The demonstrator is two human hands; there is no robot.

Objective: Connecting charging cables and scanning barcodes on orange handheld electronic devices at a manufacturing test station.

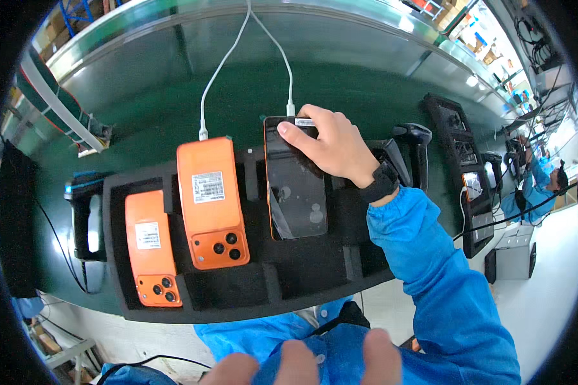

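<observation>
My right hand (337, 144) grips the upper end of a smartphone (297, 192) lying screen-up, its thumb on the dark glass near a small white label. A white charging cable (290, 108) meets that phone's top edge beside my fingers. To its left, an orange smartphone (210, 186) lies back-up with a white label and is joined to a second cable (203, 131). Another orange smartphone (151, 244) rests back-up in the left compartment of the black foam tray (228, 295). At the lower edge, blurred fingertips of my left hand (295, 364) are spread apart, with nothing seen in them.
Handheld scanners stand left (87, 221) and right (419, 151) of the tray. Farther right is another black tray (453, 128) with devices. A post (64, 106) rises at the far left of the green table (154, 122). A co-worker in blue (536, 192) sits at far right.
</observation>
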